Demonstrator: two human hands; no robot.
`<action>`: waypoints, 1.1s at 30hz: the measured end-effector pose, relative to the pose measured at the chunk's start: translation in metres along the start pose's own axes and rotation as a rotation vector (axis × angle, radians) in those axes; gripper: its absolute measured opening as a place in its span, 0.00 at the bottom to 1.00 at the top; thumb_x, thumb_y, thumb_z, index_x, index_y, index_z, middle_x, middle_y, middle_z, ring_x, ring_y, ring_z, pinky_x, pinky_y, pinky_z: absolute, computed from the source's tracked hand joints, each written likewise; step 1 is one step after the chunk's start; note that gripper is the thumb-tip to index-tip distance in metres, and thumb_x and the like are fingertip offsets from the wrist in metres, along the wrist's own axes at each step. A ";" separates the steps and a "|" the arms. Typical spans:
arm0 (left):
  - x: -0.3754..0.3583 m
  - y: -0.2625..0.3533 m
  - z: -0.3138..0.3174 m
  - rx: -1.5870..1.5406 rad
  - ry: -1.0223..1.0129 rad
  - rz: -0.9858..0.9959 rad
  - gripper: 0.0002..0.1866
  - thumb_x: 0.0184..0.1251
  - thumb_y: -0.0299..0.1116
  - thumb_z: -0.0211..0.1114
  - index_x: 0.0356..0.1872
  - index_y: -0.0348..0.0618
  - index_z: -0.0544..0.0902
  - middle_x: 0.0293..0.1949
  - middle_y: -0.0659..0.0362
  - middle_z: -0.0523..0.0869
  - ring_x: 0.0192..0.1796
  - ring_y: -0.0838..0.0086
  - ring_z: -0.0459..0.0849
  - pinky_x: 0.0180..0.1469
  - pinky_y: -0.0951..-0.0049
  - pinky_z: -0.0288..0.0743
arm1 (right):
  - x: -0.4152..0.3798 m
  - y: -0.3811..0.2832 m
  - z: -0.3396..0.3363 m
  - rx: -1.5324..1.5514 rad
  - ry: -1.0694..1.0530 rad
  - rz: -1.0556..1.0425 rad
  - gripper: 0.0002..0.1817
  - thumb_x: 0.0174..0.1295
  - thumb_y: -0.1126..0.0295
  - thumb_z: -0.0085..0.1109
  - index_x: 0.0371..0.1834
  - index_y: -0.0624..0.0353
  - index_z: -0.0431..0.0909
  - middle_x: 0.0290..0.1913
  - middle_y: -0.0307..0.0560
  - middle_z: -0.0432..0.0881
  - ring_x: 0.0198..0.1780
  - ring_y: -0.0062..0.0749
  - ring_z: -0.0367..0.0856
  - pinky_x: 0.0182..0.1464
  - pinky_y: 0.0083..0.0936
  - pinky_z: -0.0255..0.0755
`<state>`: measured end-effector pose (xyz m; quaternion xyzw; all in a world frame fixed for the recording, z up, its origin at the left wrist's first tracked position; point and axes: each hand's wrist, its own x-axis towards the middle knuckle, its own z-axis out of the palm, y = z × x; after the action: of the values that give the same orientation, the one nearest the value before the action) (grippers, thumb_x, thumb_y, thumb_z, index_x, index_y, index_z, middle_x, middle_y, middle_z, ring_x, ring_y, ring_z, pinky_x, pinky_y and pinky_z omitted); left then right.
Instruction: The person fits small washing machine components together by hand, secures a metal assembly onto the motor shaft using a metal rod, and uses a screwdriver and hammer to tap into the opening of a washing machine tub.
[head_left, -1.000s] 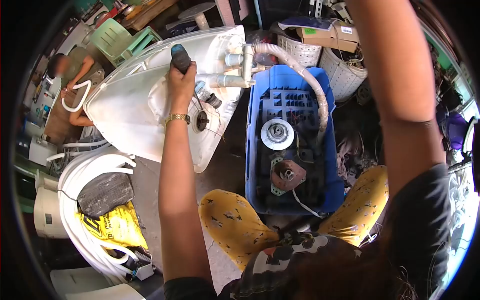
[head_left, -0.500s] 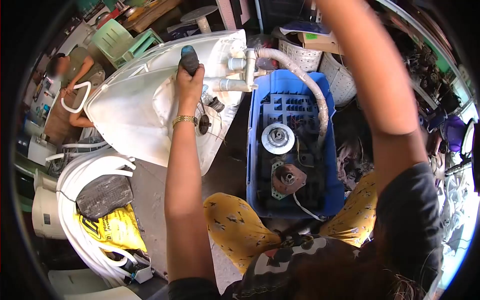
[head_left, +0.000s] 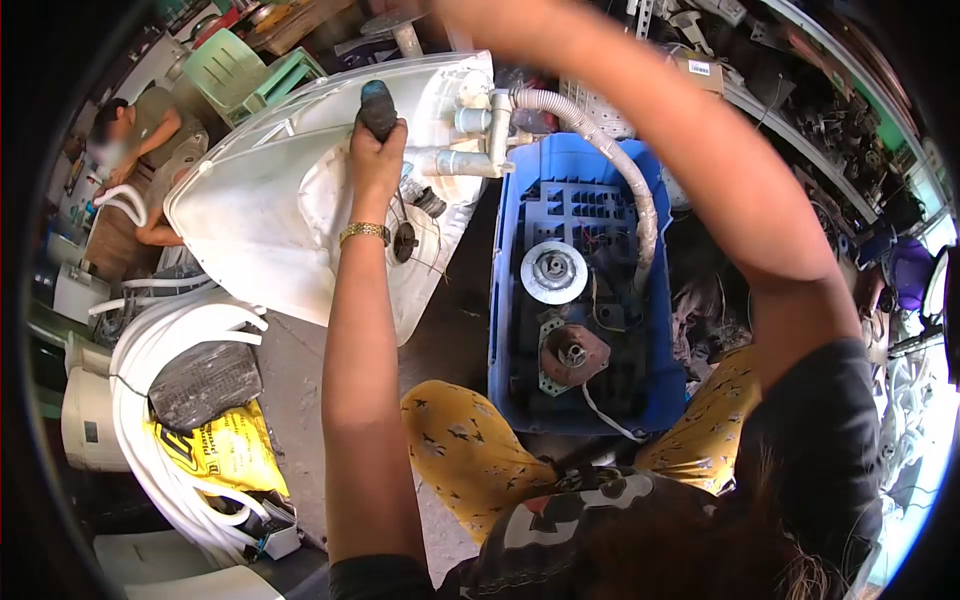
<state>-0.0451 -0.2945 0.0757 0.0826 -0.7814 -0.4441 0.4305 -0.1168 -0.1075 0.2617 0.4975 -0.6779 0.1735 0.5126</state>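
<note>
My left hand (head_left: 378,165) is closed around the thick black-and-blue handle (head_left: 378,112) of a tool whose kind I cannot make out. It is held over a large white plastic washing machine tub (head_left: 260,200) lying tilted on the floor. Beneath my wrist is a dark round fitting (head_left: 405,242) on the tub, with a black ribbed piece (head_left: 430,203) beside it. My right forearm (head_left: 690,120) is raised across the top, blurred; the hand is beyond the upper edge. Grey drain pipes (head_left: 470,162) and a ribbed hose (head_left: 590,130) join the tub's right end.
Between my knees stands a blue plastic washer body (head_left: 497,330) with a white pulley (head_left: 555,272) and a rusty motor (head_left: 575,357). Coiled white hoses (head_left: 135,400), a dark block (head_left: 207,385) and a yellow bag (head_left: 235,455) lie left. Another person (head_left: 160,120) sits at upper left holding white tubing.
My right forearm has swung leftward across the top of the view. My left hand keeps its hold on the handle. The other person's tubing has shifted.
</note>
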 end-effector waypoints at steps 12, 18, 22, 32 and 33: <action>0.012 0.010 -0.004 -0.029 -0.053 -0.012 0.18 0.54 0.34 0.73 0.42 0.40 0.77 0.30 0.63 0.82 0.31 0.79 0.78 0.37 0.76 0.73 | -0.129 0.012 -0.008 0.772 -0.367 0.681 0.21 0.69 0.52 0.50 0.41 0.62 0.77 0.20 0.44 0.71 0.22 0.23 0.72 0.25 0.26 0.67; 0.031 0.017 0.017 -0.131 -0.140 -0.098 0.19 0.53 0.34 0.74 0.42 0.39 0.78 0.27 0.62 0.81 0.24 0.80 0.78 0.28 0.78 0.71 | -0.193 -0.013 -0.037 1.009 -0.488 1.016 0.21 0.70 0.53 0.48 0.37 0.63 0.76 0.16 0.39 0.67 0.18 0.21 0.68 0.21 0.25 0.63; 0.035 0.012 0.033 -0.093 -0.137 -0.066 0.21 0.53 0.36 0.75 0.41 0.40 0.73 0.27 0.62 0.80 0.24 0.79 0.76 0.27 0.78 0.73 | -0.242 -0.015 -0.055 1.088 -0.466 1.194 0.18 0.71 0.56 0.47 0.36 0.63 0.74 0.14 0.34 0.64 0.13 0.17 0.62 0.16 0.20 0.56; 0.061 0.005 0.042 0.139 0.145 0.187 0.25 0.53 0.41 0.75 0.41 0.36 0.70 0.33 0.57 0.80 0.35 0.70 0.78 0.42 0.72 0.73 | -0.387 -0.022 -0.078 0.882 -0.343 1.466 0.18 0.71 0.56 0.48 0.39 0.63 0.73 0.16 0.31 0.65 0.13 0.15 0.62 0.15 0.17 0.55; 0.059 0.022 0.044 0.203 0.221 0.235 0.25 0.54 0.41 0.74 0.41 0.36 0.70 0.33 0.57 0.80 0.36 0.69 0.78 0.44 0.71 0.72 | -0.394 -0.023 -0.081 0.866 -0.330 1.502 0.18 0.71 0.56 0.49 0.40 0.63 0.73 0.16 0.32 0.65 0.14 0.14 0.62 0.16 0.17 0.56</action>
<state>-0.1087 -0.2841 0.1180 0.0822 -0.7745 -0.2980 0.5519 -0.0633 0.1382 -0.0527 0.0898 -0.7661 0.6321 -0.0748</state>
